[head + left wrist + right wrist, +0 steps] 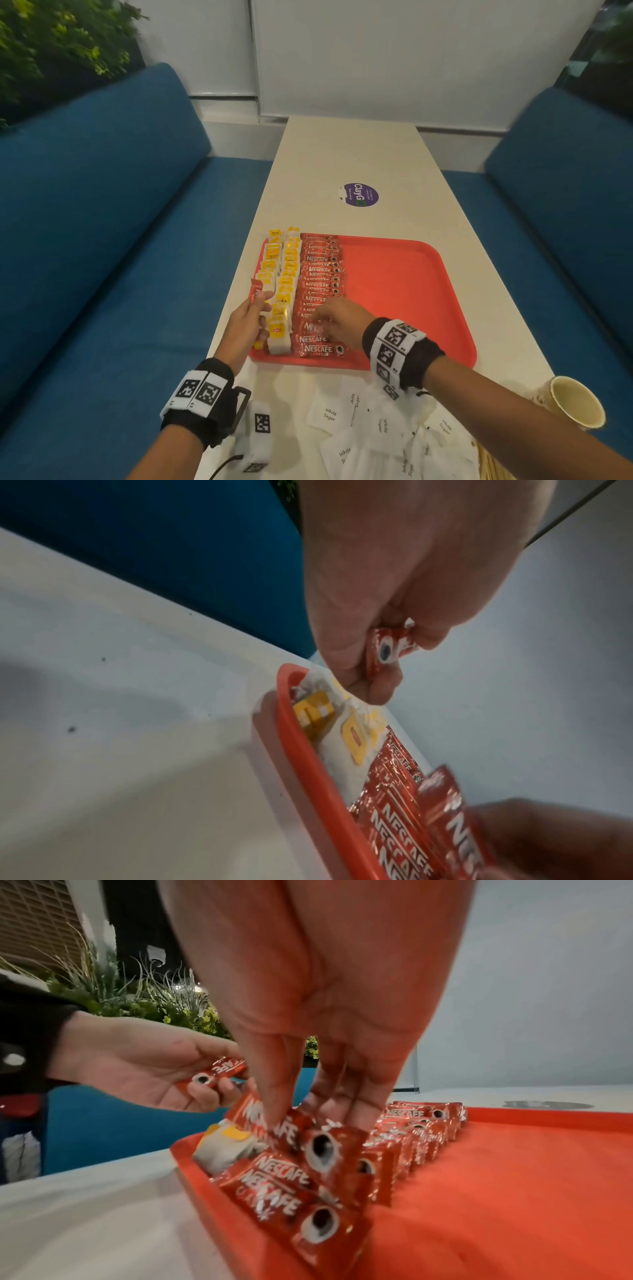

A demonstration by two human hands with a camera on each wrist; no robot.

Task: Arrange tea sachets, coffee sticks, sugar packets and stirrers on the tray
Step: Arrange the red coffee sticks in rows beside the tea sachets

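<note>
A red tray [411, 274] holds two columns of yellow-and-white tea sachets [284, 274] on its left. Beside them runs a column of red Nescafe coffee sticks [320, 274]. My right hand [320, 322] pinches one coffee stick [322, 1145] at the near end of that column, tilted up from the row. My left hand [258, 303] hovers at the tray's left rim and grips spare coffee sticks [383, 650] between thumb and fingers. White sugar packets [330, 413] lie loose on the table in front of the tray. Wooden stirrers [489, 462] show at the bottom right edge.
A paper cup [572, 402] lies on its side at the table's near right corner. A purple round sticker [359, 194] is on the table beyond the tray. Blue sofas [102, 205] flank the narrow table. The tray's right half is bare.
</note>
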